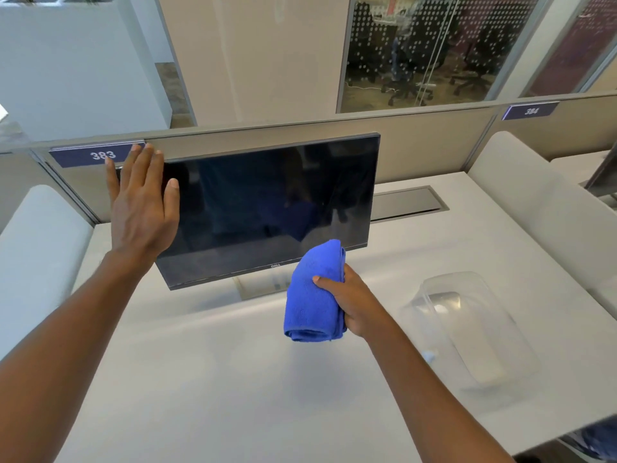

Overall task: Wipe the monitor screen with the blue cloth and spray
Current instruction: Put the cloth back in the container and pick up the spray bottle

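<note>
A black monitor (267, 205) with a dark, switched-off screen stands on the white desk (200, 362), tilted back slightly. My left hand (142, 202) lies flat and spread at the monitor's upper left corner, fingers over its left edge. My right hand (350, 305) holds a folded blue cloth (315, 295) just in front of the monitor's lower right edge, a little above the desk. No spray bottle shows in this view.
A clear plastic container (467, 329) sits upside down on the desk to the right. Grey partition panels (417, 142) labelled 383 and 384 run behind the monitor. A cable tray lid (407, 202) lies in the desk behind the screen's right side.
</note>
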`<state>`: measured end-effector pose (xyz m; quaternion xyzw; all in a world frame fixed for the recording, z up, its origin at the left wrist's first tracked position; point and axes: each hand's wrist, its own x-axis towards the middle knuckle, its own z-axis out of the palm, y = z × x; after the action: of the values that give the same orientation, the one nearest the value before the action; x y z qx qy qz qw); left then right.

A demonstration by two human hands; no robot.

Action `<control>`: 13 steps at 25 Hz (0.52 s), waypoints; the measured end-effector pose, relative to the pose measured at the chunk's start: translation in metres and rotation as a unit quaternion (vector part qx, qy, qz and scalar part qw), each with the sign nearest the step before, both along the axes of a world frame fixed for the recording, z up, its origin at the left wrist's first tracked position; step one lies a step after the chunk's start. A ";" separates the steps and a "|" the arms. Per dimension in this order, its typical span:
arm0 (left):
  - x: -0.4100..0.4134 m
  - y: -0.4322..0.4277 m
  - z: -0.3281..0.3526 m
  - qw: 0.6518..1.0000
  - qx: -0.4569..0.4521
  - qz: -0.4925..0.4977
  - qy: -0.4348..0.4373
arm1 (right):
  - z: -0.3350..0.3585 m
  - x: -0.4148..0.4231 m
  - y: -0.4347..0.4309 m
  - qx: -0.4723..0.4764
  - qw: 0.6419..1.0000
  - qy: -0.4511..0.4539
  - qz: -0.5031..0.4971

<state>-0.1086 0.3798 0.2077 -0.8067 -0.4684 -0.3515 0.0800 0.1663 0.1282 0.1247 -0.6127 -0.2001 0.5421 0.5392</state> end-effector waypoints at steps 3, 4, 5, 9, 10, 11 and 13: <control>0.014 -0.016 -0.017 0.999 -0.006 0.027 -0.016 | 0.011 0.024 -0.010 -0.001 0.998 -0.062 0.027; 0.019 -0.023 -0.023 0.999 -0.007 0.035 -0.017 | 0.014 0.033 -0.014 0.003 0.996 -0.082 0.043; 0.025 -0.031 -0.031 0.999 -0.009 0.039 -0.013 | 0.018 0.044 -0.019 0.003 0.994 -0.098 0.057; 0.051 -0.070 -0.064 0.998 -0.049 0.035 0.008 | 0.026 0.091 -0.043 -0.012 0.990 -0.109 0.090; 0.060 -0.083 -0.075 0.997 -0.066 0.030 0.010 | 0.027 0.103 -0.051 -0.018 0.990 -0.107 0.095; 0.068 -0.096 -0.085 0.996 -0.084 0.023 0.013 | 0.027 0.114 -0.059 -0.022 0.990 -0.102 0.100; 0.083 -0.124 -0.107 0.992 -0.121 0.005 0.024 | 0.025 0.136 -0.076 -0.028 0.991 -0.082 0.102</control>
<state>-0.0261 0.2560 0.1007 -0.8163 -0.5090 -0.2730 -0.0052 0.3027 0.0525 0.1493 -0.6464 -0.2899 0.5477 0.4450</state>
